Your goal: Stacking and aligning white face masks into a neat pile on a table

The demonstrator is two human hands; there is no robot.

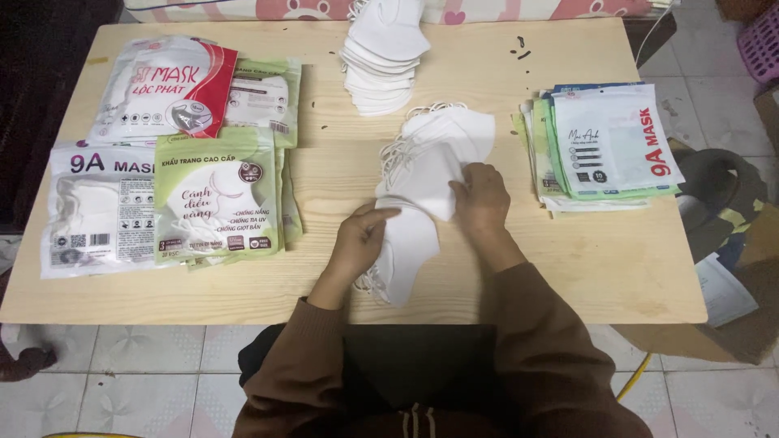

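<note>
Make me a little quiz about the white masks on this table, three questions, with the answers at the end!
1. True or false: both hands touch the fanned row of white masks in the middle of the wooden table.
2. Where is the tall stack of masks? A) at the far edge of the table B) on the floor C) on the person's lap
3. Fill in: the pile of flat empty pouches lies on the person's ___ side.

Key: 1 true; 2 A; 3 right.
</note>
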